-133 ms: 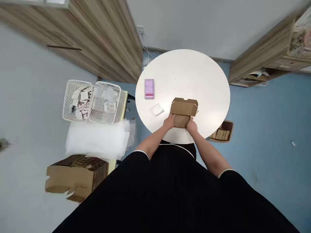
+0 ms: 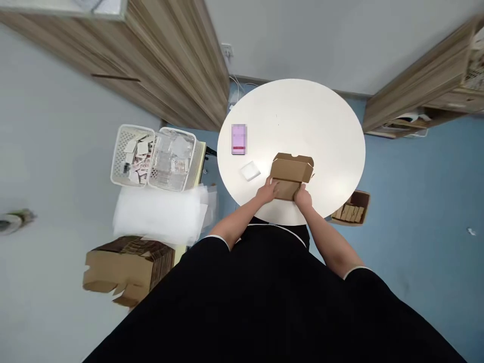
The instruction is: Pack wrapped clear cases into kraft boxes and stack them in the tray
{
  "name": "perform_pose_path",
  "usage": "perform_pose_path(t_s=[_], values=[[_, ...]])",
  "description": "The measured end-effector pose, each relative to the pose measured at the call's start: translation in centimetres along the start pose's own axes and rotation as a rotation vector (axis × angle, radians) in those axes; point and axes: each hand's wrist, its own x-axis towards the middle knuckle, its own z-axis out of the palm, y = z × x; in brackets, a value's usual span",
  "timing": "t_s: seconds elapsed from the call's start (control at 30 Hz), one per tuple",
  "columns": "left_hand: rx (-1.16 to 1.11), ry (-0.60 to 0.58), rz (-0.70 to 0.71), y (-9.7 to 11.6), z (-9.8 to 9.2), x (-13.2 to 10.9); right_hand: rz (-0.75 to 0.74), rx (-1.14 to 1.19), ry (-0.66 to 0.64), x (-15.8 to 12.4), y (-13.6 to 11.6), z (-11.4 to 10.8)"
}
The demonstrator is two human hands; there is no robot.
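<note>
Left hand (image 2: 266, 191) and right hand (image 2: 303, 197), half-curled, grip the near end of an open cardboard box (image 2: 292, 169) on the round desk (image 2: 302, 116).

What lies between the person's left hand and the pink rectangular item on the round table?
In the head view, a small white square item lies on the white round table, between the left hand and the pink rectangular item.
</note>
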Motion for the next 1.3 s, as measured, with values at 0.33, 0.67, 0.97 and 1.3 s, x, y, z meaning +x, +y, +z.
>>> perform_pose_path(t_s=[0.33, 0.67, 0.97, 1.3], values=[[0.16, 0.21, -0.209, -6.5, -8.0, 1.8, 0.068, 0.01, 0.025, 0.2, -0.3, 0.5], [0.147, 0.289, 0.124, 0.4, -3.9, -2.7, 0.081, 0.054, 0.001, 0.0, -0.7, 0.4], [0.502, -0.066, 0.485, 5.0, -0.4, 3.0, 0.082, 0.041, 0.004, 0.0, -0.7, 0.3], [0.496, 0.015, 0.523, 3.9, 0.8, 3.2, 0.104, 0.052, -0.012, 0.0, -0.9, 0.1]])
